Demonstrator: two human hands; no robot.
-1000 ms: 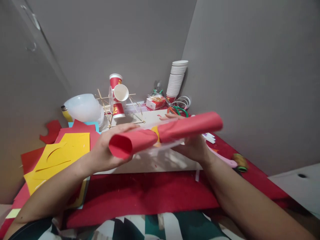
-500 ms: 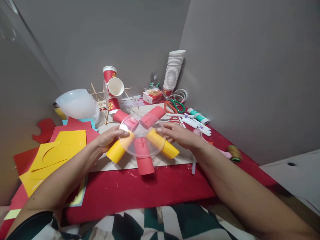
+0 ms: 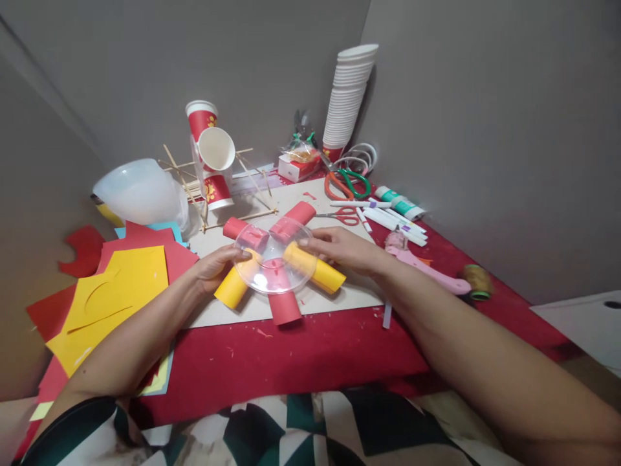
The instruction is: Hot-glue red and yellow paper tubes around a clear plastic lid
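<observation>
A clear round plastic lid [image 3: 264, 283] is between my two hands, with red and yellow paper tubes spread out from it like petals. My left hand [image 3: 216, 266] grips its left edge, thumb on top, close to the left yellow tube [image 3: 231, 288]. On the other side, my right hand [image 3: 342, 247] pinches the rim beside the right yellow tube [image 3: 325, 275]. One red tube [image 3: 285, 308] points toward me, and two more red tubes point away. The fingers beneath the lid are hidden. A pale board [image 3: 334, 301] lies under it.
Coloured paper sheets [image 3: 130, 272] lie left, near a translucent plastic bowl [image 3: 140, 194]. Behind stand joined red paper cups [image 3: 217, 149], a stick frame [image 3: 242, 220] and a tall cup stack [image 3: 349, 97]. Scissors [image 3: 356, 184], a pink glue gun [image 3: 431, 272] and a thread spool [image 3: 478, 281] are right.
The camera view has shifted, so the background sits differently. The lid with its tubes looks slightly lower and closer to the board. Both hands keep their hold.
</observation>
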